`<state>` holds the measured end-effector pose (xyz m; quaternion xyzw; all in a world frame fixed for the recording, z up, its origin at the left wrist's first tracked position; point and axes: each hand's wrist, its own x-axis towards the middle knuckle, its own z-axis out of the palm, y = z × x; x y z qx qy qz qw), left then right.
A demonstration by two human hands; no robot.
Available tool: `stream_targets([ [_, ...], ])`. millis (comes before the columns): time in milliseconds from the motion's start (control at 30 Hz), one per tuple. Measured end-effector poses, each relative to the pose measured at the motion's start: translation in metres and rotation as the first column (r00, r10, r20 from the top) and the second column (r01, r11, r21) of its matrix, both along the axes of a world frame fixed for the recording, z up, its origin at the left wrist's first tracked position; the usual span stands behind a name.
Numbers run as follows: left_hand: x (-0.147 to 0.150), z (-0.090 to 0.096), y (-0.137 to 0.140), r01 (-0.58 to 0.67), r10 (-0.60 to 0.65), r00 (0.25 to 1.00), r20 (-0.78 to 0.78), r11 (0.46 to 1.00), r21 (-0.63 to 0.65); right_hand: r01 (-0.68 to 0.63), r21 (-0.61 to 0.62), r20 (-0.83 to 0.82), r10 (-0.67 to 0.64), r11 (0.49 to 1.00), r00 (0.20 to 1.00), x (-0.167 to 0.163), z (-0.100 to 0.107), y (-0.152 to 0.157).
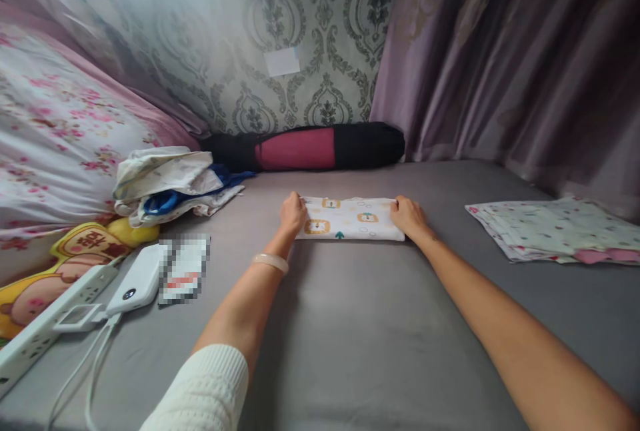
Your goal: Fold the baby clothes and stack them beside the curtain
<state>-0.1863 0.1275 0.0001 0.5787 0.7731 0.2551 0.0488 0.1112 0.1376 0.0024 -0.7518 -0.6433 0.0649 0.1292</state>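
Note:
A white cloth [347, 221] printed with orange lion faces and small green shapes lies folded into a flat rectangle on the grey sheet [370, 324]. My left hand [293, 212] grips its left end, fingers closed on the far left corner. At the opposite end, my right hand [408, 216] pinches the far right corner, with the thumb side toward the cloth. Both arms stretch forward. A pale bangle circles my left wrist, and a white knit sleeve covers that forearm. The cloth's underside is hidden.
A flat stack of folded dotted cloths [560, 229] lies at the right. Crumpled clothes [170, 181] are heaped at the left, near a power strip [60, 314], a white power bank [140, 277] with cables and a blurred-out packet [185, 269]. A black-and-red roll [300, 149] lies along the wall.

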Motion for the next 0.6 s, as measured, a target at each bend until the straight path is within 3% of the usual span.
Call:
stream_targets([
  [333, 0.001, -0.013, 0.013, 0.052, -0.051, 0.998, -0.041, 0.998, 0.031, -0.051, 0.086, 0.053, 0.047, 0.995, 0.997, -0.005, -0.005, 0.009],
  [600, -0.002, -0.018, 0.016, 0.069, -0.068, 0.997, -0.03, 0.997, 0.033, -0.037, 0.083, 0.038, 0.034, 0.996, 0.999, -0.004, -0.011, 0.014],
])
